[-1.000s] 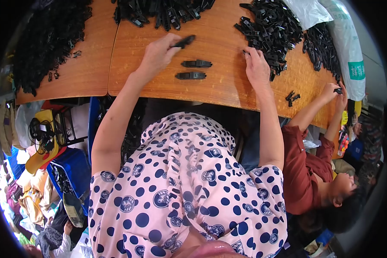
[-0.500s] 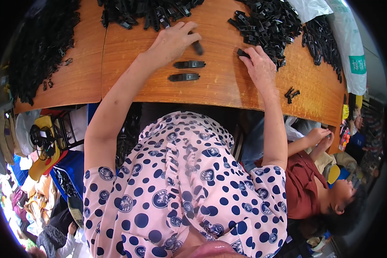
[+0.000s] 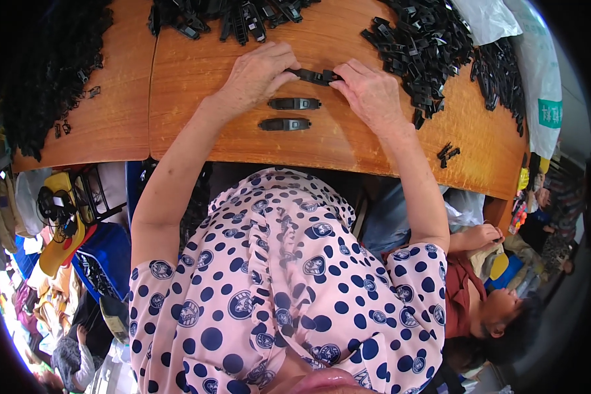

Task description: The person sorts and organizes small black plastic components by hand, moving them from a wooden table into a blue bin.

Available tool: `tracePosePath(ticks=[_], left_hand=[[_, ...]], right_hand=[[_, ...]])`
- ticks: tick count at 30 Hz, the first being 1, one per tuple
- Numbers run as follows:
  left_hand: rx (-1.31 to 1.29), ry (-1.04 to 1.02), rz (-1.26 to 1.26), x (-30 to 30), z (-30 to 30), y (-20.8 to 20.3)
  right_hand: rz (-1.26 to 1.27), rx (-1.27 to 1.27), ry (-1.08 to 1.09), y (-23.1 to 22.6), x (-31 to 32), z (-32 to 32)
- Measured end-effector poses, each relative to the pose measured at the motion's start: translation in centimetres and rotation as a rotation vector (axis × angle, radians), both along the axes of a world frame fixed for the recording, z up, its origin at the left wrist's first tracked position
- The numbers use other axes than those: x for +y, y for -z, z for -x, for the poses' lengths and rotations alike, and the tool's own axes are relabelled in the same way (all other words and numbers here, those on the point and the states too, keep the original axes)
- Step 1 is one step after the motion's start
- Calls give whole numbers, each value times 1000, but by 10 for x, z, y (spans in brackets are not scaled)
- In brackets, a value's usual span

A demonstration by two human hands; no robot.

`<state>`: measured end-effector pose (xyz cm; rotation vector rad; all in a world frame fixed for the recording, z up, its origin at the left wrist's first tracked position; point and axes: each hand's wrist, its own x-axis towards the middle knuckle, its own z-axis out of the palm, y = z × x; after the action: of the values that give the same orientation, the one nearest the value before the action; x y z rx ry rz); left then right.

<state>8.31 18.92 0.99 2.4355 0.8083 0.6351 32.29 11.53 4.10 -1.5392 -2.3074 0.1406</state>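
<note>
Above the table my left hand point(image 3: 259, 73) and my right hand point(image 3: 371, 92) face each other. My left fingers are closed on one end of a slim black plastic piece point(image 3: 308, 75). My right finger and thumb pinch a small black plastic part point(image 3: 328, 77) against its other end. Whether the two are joined, I cannot tell; fingertips cover part of them. Nearer to me, two long black plastic pieces lie one below the other: the upper piece point(image 3: 295, 104) and the lower piece point(image 3: 284, 124).
Black parts heap up at the back: a middle pile point(image 3: 243, 20), a right pile point(image 3: 420, 52) and a far-right pile point(image 3: 499, 79). A dark heap point(image 3: 52, 72) covers the table's left. Few small parts point(image 3: 447, 155) lie front right. A person point(image 3: 473, 289) sits at the right.
My right hand has come left from the right pile with the small part, meeting the piece in my left hand. My left hand has turned its piece from slanting to nearly level.
</note>
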Motion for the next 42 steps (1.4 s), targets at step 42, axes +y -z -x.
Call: tracePosePath(ticks=[42], left_hand=[[299, -432, -180, 34, 43, 4]], right_hand=[[-376, -192, 102, 19, 55, -35]])
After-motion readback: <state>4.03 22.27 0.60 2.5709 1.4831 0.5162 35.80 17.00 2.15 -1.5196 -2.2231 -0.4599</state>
